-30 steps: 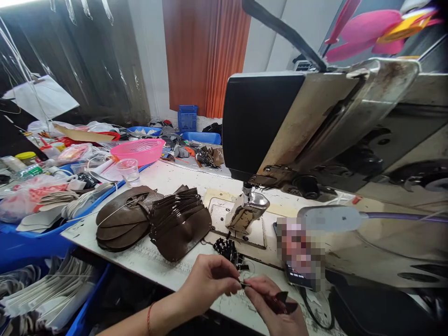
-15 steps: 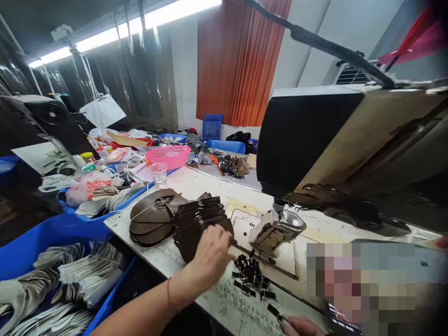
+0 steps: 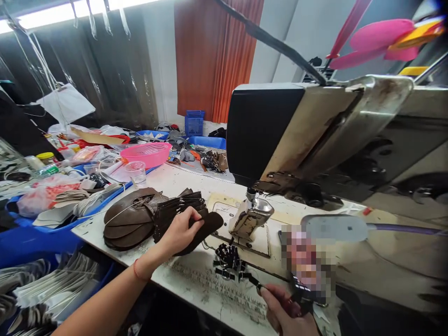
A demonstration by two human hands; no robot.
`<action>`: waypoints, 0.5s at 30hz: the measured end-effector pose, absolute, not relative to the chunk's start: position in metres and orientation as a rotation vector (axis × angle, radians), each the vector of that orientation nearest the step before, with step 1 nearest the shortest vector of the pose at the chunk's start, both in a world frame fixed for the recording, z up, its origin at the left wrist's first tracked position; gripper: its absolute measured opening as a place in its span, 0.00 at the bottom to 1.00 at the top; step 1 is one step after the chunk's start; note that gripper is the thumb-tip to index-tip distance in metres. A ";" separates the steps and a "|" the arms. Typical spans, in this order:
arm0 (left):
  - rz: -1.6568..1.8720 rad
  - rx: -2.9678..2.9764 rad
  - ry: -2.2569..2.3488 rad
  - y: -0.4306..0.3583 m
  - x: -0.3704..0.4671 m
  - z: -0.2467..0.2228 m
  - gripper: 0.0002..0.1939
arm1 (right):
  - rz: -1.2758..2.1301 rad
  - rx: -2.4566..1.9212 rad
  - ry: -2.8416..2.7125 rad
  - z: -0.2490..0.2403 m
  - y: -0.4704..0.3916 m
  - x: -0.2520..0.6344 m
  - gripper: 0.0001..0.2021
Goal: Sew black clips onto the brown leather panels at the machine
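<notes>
My left hand (image 3: 180, 232) pinches a dark brown leather piece (image 3: 212, 224) between thumb and fingers, at the right side of a fanned stack of dark brown leather pieces (image 3: 171, 203). Rounded brown leather pieces (image 3: 128, 219), bound with a pale cord, lie left of that stack. At the lower right, my right hand (image 3: 289, 310) is closed on a small black strap (image 3: 255, 281) with a shiny metal part near the fingertips. A pile of small black straps with metal buckles (image 3: 228, 258) lies between my hands. Behind it is the sewing machine's needle area (image 3: 251, 212).
The sewing machine's head (image 3: 266, 135) overhangs the table (image 3: 217, 298) on the right. A phone (image 3: 308, 284), partly blurred, lies beside my right hand. Blue bins (image 3: 38, 240) with stacked pale pieces stand at the left. A clear cup (image 3: 136, 173) and a pink basket (image 3: 149, 156) sit farther back.
My left hand has a leather piece pinched and spread out from the stack. My right hand has come further into view, its strap nearer the pile. The view has turned right.
</notes>
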State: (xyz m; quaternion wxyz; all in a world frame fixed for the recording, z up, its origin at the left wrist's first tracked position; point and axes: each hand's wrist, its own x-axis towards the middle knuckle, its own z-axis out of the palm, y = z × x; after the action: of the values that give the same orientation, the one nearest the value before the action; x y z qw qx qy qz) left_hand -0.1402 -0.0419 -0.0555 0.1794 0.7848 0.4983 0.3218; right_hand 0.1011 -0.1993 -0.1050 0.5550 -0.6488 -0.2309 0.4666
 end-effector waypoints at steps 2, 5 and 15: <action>1.029 2.016 1.300 -0.044 -0.138 -0.048 0.05 | 1.084 -1.417 -0.451 -0.106 -0.196 0.098 0.20; 1.027 1.859 1.132 -0.056 -0.126 -0.045 0.06 | 1.041 -1.339 -0.386 -0.105 -0.190 0.093 0.19; 1.058 2.264 1.457 -0.040 -0.122 -0.069 0.11 | 1.078 -1.321 -0.458 -0.114 -0.184 0.106 0.20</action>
State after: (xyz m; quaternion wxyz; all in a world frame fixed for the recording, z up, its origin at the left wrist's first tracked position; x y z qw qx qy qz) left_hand -0.1218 -0.0405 -0.0688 0.1241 0.7766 0.4997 0.3630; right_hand 0.1060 -0.1836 -0.1139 0.6350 -0.5780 -0.2005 0.4717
